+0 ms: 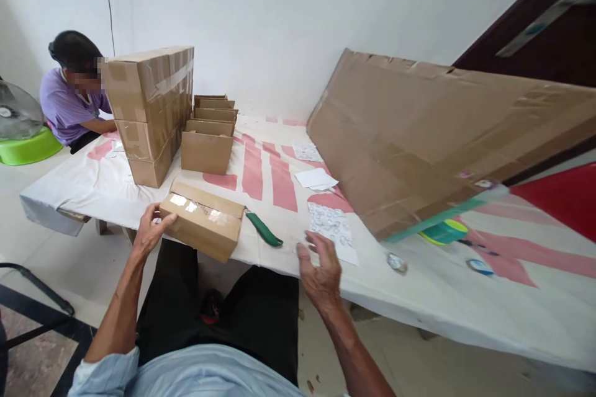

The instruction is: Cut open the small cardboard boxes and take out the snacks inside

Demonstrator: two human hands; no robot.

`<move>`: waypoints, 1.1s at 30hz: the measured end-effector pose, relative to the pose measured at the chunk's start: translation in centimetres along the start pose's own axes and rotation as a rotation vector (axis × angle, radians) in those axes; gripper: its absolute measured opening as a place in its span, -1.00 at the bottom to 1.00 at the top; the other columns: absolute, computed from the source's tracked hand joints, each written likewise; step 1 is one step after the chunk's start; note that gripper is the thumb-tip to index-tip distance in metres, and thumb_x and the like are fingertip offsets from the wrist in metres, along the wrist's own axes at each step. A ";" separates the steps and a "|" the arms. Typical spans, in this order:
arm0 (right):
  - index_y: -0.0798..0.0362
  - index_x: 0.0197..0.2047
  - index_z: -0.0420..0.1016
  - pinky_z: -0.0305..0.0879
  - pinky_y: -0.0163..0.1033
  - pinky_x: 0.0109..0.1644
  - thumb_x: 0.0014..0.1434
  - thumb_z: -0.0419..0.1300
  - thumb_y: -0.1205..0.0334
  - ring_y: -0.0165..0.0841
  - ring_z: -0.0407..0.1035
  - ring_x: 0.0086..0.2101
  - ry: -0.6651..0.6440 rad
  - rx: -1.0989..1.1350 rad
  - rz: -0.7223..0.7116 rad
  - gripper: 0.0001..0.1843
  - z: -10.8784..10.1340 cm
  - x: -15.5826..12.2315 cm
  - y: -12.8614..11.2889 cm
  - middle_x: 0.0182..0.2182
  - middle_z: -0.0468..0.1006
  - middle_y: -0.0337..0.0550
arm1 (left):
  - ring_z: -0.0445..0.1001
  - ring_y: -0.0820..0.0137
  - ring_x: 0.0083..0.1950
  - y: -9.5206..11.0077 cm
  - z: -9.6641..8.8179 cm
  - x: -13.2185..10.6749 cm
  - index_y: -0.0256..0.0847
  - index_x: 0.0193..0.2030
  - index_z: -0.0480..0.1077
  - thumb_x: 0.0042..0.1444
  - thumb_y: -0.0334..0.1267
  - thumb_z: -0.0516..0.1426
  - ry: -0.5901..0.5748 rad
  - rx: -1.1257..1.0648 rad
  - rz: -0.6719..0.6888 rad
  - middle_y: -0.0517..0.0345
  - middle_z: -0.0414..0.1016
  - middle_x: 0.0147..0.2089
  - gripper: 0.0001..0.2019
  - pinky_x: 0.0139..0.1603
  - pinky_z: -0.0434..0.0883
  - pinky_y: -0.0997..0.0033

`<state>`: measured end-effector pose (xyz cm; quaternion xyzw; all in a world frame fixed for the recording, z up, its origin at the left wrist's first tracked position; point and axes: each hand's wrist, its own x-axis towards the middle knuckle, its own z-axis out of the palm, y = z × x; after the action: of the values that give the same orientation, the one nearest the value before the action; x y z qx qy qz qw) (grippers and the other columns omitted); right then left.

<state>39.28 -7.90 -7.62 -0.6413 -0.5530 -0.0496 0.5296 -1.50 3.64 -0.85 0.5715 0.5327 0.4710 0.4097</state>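
left hand point(153, 229): set at the left end of the small box, which is held between thumb and fingers.
small box point(200, 226): laid at the front edge of the bench point(261, 127), its near side jutted past the edge; its top is crossed by shiny tape.
right hand point(322, 268): held wide, fingers parted, near the printed sheet point(336, 232); whether the sheet is touched cannot be told.
green cutter point(264, 229): laid just beside the small box's right end.
open boxes point(207, 154): lined up in a row behind the small box.
stacked boxes point(139, 149): piled upright, left of the open boxes.
big cardboard point(433, 136): tilted on the bench's right side.
co-worker point(72, 105): seen in purple, seated beyond the stacked boxes.
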 end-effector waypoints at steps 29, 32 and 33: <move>-0.06 0.30 0.56 0.35 0.14 0.38 0.35 0.20 -0.19 -0.02 0.39 0.30 -0.436 0.664 0.324 -0.41 3.5 -0.7 -6.3 0.28 0.56 -0.06 | 0.18 -0.12 0.56 -0.3 1.0 -1.7 -0.05 0.09 0.25 -0.25 -0.04 0.55 -0.413 -0.206 0.198 -0.18 0.15 0.55 -0.19 0.47 0.24 -0.11; -0.02 0.26 0.58 0.44 0.14 0.28 0.35 0.15 -0.21 -0.02 0.43 0.25 -0.407 0.763 0.432 -0.40 4.1 -0.9 -5.4 0.24 0.60 -0.03 | 0.11 -0.11 0.59 0.2 0.9 -2.2 -0.05 0.14 0.24 -0.23 -0.08 0.55 -0.438 -0.163 0.242 -0.18 0.10 0.57 -0.17 0.50 0.17 -0.12; -0.01 0.23 0.59 0.47 0.12 0.22 0.35 0.13 -0.21 -0.02 0.45 0.22 -0.389 0.804 0.471 -0.40 4.3 -1.0 -5.2 0.21 0.62 -0.02 | 0.10 -0.12 0.59 0.5 0.9 -2.4 -0.05 0.18 0.23 -0.22 -0.09 0.55 -0.442 -0.140 0.260 -0.21 0.08 0.58 -0.15 0.50 0.16 -0.13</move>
<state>32.72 -6.26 -6.93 -0.4914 -0.4573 0.4085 0.6185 -0.45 1.22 -0.86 0.6942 0.3184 0.4190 0.4910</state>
